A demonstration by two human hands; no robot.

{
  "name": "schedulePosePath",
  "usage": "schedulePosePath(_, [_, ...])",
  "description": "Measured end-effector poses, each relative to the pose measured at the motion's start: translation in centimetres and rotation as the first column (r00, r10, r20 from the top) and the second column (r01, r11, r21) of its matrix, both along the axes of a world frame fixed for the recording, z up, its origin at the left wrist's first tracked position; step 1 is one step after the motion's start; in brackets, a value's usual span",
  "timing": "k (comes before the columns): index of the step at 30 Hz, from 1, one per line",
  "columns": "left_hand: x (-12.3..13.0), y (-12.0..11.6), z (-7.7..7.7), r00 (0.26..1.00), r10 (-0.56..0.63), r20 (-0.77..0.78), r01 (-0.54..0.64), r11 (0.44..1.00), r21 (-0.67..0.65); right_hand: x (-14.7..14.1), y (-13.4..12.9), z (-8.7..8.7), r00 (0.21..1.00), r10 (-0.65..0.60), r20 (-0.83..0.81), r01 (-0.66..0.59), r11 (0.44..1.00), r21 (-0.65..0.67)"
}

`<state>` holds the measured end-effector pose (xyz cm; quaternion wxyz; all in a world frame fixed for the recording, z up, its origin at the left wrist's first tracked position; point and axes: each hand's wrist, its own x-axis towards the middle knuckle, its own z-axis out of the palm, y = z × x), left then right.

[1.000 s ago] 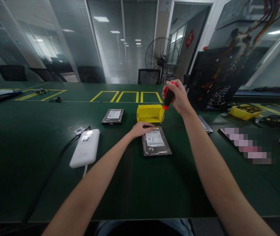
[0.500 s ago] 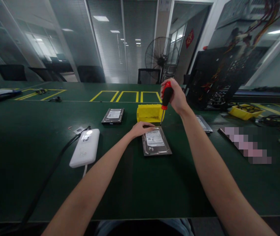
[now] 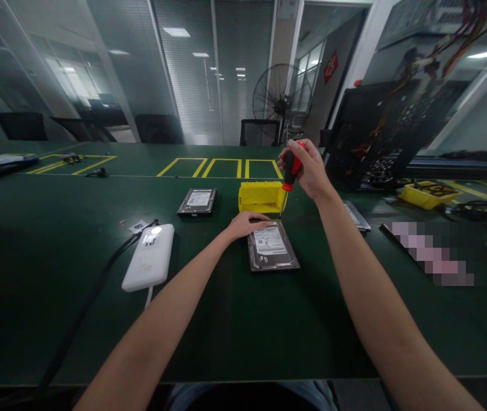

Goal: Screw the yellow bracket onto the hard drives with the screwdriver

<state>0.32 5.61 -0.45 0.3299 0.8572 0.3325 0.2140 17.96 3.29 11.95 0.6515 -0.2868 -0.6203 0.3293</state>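
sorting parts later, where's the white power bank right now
In the head view, the white power bank lies on the green table, left of the left forearm, beside a black cable.

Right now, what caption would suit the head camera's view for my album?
Left hand on a hard drive, right hand holding a red-and-black screwdriver at its far edge.

Layout of the tabletop (image 3: 234,331). Centre: hard drive (image 3: 272,246), flat, under the fingers of the left hand (image 3: 246,224); open bin (image 3: 261,198) just behind it. Left of the bin: second hard drive (image 3: 197,202). Nearer and farther left: power bank (image 3: 149,258). Right: third drive (image 3: 357,217), partly hidden by the right forearm. Far right: second bin (image 3: 428,194), with items in it.
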Motion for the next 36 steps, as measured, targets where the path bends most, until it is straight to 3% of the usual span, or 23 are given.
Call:
schedulePosePath(11, [0.11, 0.1, -0.17, 1.0, 0.007, 0.0, -0.007, 1.0, 0.002, -0.36, -0.06, -0.07, 0.999, -0.005, 0.05, 0.0, 0.996, 0.09])
schedulePosePath(21, [-0.02, 0.04, -0.02, 1.0, -0.002, 0.001, 0.002, 1.0, 0.018, 0.17, 0.21, -0.03, 0.993, 0.121, 0.002, -0.121, 0.988, 0.091])
schedulePosePath(36, [0.01, 0.04, -0.03, 1.0, 0.002, -0.005, -0.002, 1.0, 0.009, 0.52, 0.35, -0.08, 0.999, 0.031, -0.022, -0.027, 0.989, 0.148])
